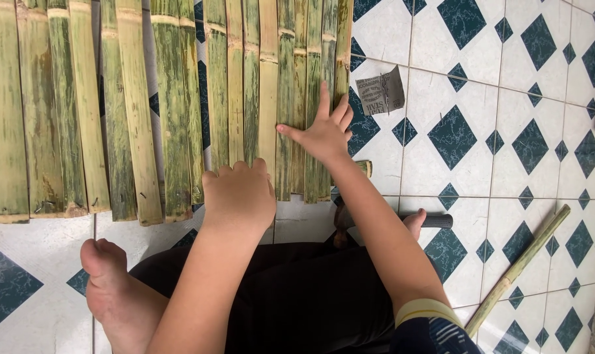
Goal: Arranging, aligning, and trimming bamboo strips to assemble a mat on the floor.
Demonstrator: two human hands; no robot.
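Bamboo slats (179, 105) flat on tiled floor (507, 131), both hands on near ends.
L hand (240, 195) curled knuckles-down, fingertips hidden; R hand (324, 131) fingers spread, pressing flat. Slats prob. stiff, light, splintery edges; grip by the ends.

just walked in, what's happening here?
A person sits on a tiled floor with a row of split bamboo slats laid side by side. The right hand presses flat on the slats at the right end; the left hand grips a slat's near end. A loose bamboo stick lies to the right.
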